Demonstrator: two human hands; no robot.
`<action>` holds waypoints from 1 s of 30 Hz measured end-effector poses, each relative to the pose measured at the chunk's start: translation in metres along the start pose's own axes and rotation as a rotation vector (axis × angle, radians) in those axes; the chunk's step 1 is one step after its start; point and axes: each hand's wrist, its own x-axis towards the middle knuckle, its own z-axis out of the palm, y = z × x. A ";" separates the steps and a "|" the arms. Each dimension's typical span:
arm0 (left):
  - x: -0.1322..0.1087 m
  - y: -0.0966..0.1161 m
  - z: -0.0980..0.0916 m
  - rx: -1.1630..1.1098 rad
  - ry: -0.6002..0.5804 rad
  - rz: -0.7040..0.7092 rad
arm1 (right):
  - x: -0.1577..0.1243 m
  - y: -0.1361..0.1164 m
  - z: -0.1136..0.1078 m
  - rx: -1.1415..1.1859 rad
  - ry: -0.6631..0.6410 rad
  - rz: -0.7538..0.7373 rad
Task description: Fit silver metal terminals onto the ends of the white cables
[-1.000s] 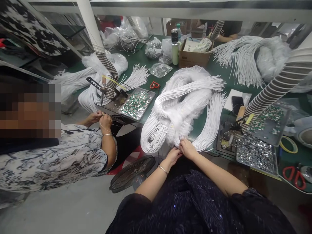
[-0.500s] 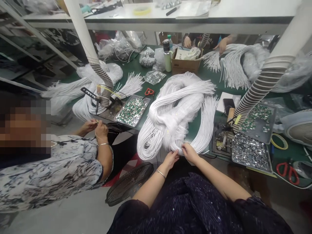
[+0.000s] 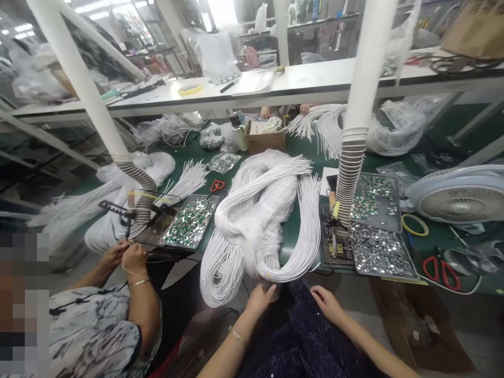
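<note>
A large looped bundle of white cables [image 3: 230, 262], partly wrapped in clear plastic, lies at the table's front edge, one loop hanging over it. My left hand [image 3: 260, 300] is just below the bundle's lower edge, thumb and fingers apart, with nothing visible in it; whether it touches the cables is unclear. Off to the right, over my dark clothing, my right hand [image 3: 326, 303] is open and away from the bundle. A tray of green and silver small parts [image 3: 189, 221] sits left of the cables. Trays of green parts [image 3: 372, 197] and silver parts [image 3: 381, 249] are at right.
A person's hand [image 3: 134, 260] works at the left. White ducts with ribbed hoses [image 3: 350, 173] come down on both sides. Red-handled scissors [image 3: 441, 273], yellow tape [image 3: 415, 224] and a fan [image 3: 460, 194] are at right. A cardboard box [image 3: 265, 140] stands behind the bundle.
The view has tilted up and shifted right. Both my hands have come off the bundle's front edge toward my body and moved apart, the right one farther away.
</note>
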 end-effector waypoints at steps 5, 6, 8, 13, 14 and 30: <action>-0.010 0.030 0.026 0.593 0.107 0.394 | -0.053 0.063 -0.020 0.075 0.232 0.268; -0.006 0.035 0.036 0.689 0.107 0.459 | -0.062 0.073 -0.022 0.090 0.267 0.309; 0.007 0.043 0.056 0.865 0.110 0.544 | -0.077 0.088 -0.023 0.120 0.326 0.374; 0.028 0.049 0.071 1.168 0.129 0.610 | -0.093 0.089 -0.029 0.197 0.408 0.431; 0.029 0.049 0.067 1.206 0.119 0.615 | -0.093 0.085 -0.034 0.205 0.421 0.425; 0.049 0.050 0.045 1.351 0.056 0.706 | 0.083 0.060 -0.305 -0.224 0.810 0.452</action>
